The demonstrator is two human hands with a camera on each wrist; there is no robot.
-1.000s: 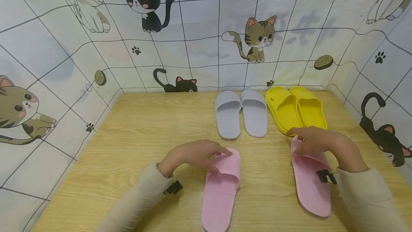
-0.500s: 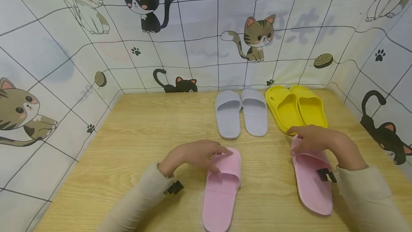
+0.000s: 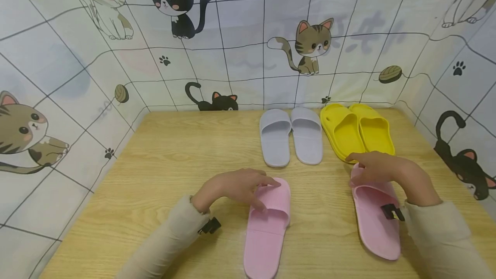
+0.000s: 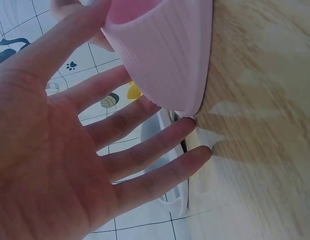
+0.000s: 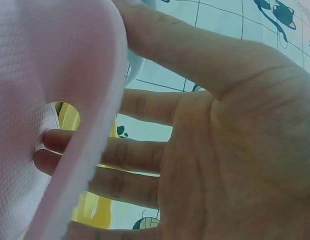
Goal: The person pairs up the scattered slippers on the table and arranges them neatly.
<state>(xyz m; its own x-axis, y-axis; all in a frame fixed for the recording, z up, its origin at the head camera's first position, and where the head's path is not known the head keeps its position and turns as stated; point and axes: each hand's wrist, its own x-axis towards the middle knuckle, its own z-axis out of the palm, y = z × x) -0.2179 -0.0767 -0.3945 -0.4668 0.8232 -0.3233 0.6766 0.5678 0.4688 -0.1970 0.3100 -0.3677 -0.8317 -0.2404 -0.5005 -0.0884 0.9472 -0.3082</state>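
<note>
My left hand lies across the ribbed strap of a pink slide slipper. Its thumb is at the strap's opening and the index finger near the toe, pinching the strap between them. In the left wrist view, the lower fingertips reach past the toe to the tabletop. My right hand holds the other pink slide slipper at its strap. In the right wrist view the thumb presses one side, with several fingers behind the strap. Both pink slippers lie toe away, the right one angled.
Grey slippers stand side by side at the back of the wooden table. Yellow slippers stand to their right, close beyond my right hand. Cloth walls printed with cats enclose the back and both sides.
Compared with a second ago, my right thumb sits slightly farther forward and left on its pink slipper's strap. Otherwise both hands and all slippers stay in place.
</note>
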